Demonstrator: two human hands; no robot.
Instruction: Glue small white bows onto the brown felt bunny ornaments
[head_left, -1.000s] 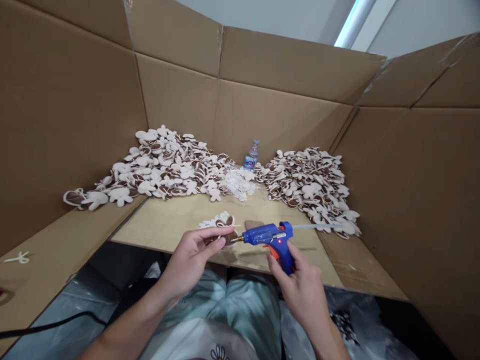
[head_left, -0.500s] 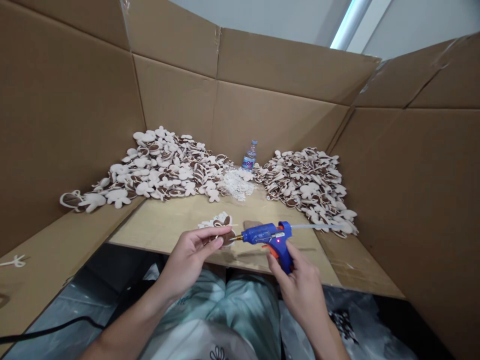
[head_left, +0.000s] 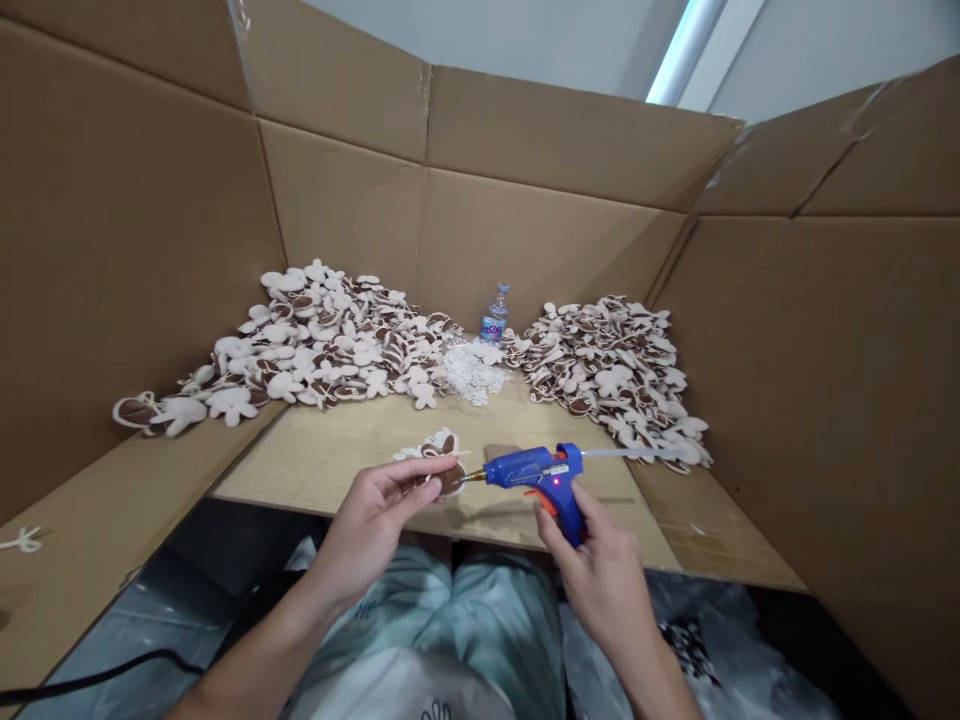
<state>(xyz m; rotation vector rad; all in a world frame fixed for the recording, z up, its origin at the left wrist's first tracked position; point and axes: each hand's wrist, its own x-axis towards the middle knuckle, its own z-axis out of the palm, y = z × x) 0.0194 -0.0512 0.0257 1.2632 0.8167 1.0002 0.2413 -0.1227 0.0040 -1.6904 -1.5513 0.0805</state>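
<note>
My left hand (head_left: 375,515) pinches a small brown and white felt piece (head_left: 448,478) over the near edge of a wooden board (head_left: 337,455). My right hand (head_left: 600,570) grips the handle of a blue glue gun (head_left: 536,470), a finger on its orange trigger. The gun's metal tip touches the felt piece. A clear glue stick (head_left: 622,453) pokes out of the gun's back. A few more felt pieces (head_left: 427,447) lie on the board just behind my left fingers.
Two heaps of brown and white felt pieces lie at the back, one left (head_left: 315,340), one right (head_left: 615,370). A small water bottle (head_left: 493,318) and a white lace pile (head_left: 469,370) sit between them. Tall cardboard walls (head_left: 825,350) enclose the space. A black cable (head_left: 90,678) runs bottom left.
The view has drifted slightly right and down. Both hands keep their hold, with the gun tip staying against the felt piece.
</note>
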